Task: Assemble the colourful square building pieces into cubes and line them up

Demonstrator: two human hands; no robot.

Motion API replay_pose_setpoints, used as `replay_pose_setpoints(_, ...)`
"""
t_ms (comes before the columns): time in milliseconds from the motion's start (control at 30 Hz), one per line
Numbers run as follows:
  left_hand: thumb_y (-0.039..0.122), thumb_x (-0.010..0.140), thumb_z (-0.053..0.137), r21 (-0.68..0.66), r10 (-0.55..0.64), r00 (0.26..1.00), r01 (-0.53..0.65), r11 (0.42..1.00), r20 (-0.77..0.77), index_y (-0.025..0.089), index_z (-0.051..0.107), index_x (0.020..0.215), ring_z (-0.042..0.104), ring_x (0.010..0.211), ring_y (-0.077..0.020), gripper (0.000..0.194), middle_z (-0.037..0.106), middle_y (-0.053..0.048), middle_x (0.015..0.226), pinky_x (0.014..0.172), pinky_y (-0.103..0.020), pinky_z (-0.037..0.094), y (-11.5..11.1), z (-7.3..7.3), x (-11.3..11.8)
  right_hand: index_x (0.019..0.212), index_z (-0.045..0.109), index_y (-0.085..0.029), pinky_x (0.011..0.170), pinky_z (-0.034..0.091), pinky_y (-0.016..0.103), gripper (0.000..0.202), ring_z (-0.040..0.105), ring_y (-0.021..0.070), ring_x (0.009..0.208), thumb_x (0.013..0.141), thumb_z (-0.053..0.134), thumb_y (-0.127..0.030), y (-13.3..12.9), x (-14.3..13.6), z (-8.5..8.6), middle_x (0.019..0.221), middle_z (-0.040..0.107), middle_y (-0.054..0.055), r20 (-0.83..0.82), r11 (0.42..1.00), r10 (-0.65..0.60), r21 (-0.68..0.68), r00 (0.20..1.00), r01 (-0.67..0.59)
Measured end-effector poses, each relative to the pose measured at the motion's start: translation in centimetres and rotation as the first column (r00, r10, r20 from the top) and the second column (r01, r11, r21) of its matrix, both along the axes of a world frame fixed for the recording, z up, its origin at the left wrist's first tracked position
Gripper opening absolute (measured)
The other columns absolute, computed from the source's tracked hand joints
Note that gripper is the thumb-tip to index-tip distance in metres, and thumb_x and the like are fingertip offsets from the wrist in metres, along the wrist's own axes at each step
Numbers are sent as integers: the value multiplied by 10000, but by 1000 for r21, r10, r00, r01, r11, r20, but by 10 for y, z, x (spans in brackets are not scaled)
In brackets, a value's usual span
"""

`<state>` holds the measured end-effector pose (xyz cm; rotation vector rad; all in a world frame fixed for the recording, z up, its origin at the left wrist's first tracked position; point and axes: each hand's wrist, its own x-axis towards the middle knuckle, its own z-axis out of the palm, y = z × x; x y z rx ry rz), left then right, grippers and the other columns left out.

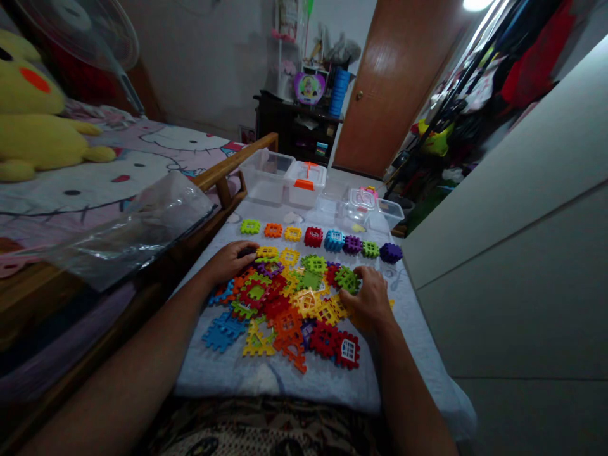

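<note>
A heap of toothed plastic pieces (275, 307) in several colours lies on the light blue cloth. At its upper left, my left hand (234, 261) is curled, its fingertips beside a yellow piece (267, 252); whether it grips anything is unclear. On the right, my right hand (369, 292) has thumb and fingers around the edge of a green piece (347, 279). Beyond the heap runs a row of small stacks, among them light green (250, 227), orange (273, 230), red (313, 237), blue (335, 240) and dark purple (391, 253).
Clear plastic boxes (266, 180) stand along the far edge, one with an orange-handled lid (306, 180). A wooden bed rail (237, 158) borders the left side, with a clear plastic bag (142, 221) over it. White cabinet fronts (522, 253) rise at the right.
</note>
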<state>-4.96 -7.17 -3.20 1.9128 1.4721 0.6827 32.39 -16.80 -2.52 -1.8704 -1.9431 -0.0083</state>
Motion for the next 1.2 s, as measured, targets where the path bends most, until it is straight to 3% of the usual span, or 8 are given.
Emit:
replay_pose_setpoints(133, 637, 768, 548, -13, 1, 1000, -1, 1000, 21, 180, 699, 1131, 684, 938, -276, 603, 736, -94, 1077, 848, -374, 550, -1, -1, 0, 1049, 582, -191, 871, 385, 409, 401, 527, 291, 1000, 730, 674, -416, 6, -3, 3, 1036, 615, 99, -18, 999, -13, 44, 1000, 14)
replay_pose_setpoints(400, 658, 739, 568, 35, -2, 1000, 2, 999, 21, 187, 717, 1066, 676, 1003, -290, 593, 729, -104, 1103, 943, -400, 514, 1, 0, 0, 1076, 608, -196, 886, 398, 423, 415, 523, 298, 1009, 736, 685, -420, 10, -11, 2, 1048, 601, 106, 20, 1000, -13, -8, 1000, 13)
replay_pose_setpoints(633, 648, 749, 552, -1, 4, 1000, -4, 1000, 7, 195, 709, 1110, 677, 988, -286, 600, 727, -98, 1124, 884, -385, 541, 2, -2, -1, 1084, 611, -189, 904, 400, 427, 440, 522, 299, 1015, 731, 702, -436, 8, -13, 5, 1049, 607, 106, 25, 999, -19, -39, 1000, 20)
replay_pose_setpoints(933, 678, 732, 572, -2, 8, 998, -8, 1000, 56, 197, 713, 1086, 687, 951, -277, 614, 735, -87, 1099, 906, -389, 533, 4, -7, -2, 1069, 602, -180, 908, 399, 414, 376, 506, 292, 1019, 722, 663, -311, 6, -23, 6, 1050, 600, 109, 14, 999, -42, 1, 999, 42)
replay_pose_setpoints(1067, 687, 730, 579, -12, 1, 997, 0, 1000, 74, 201, 709, 1093, 672, 1024, -289, 620, 728, -95, 1143, 977, -404, 499, 5, -8, -3, 1082, 583, -177, 892, 406, 406, 416, 510, 287, 1009, 692, 656, -305, 9, -8, 16, 1045, 588, 104, -28, 999, -12, 45, 1000, 13)
replay_pose_setpoints(1200, 706, 696, 601, -18, 19, 996, -17, 1000, 86, 210, 720, 1065, 671, 1034, -304, 629, 729, -98, 1153, 1003, -425, 484, 3, -3, -1, 1107, 581, -198, 864, 399, 421, 464, 502, 303, 1002, 661, 662, -299, 32, 29, 38, 1078, 575, 108, 40, 995, -53, 85, 998, 49)
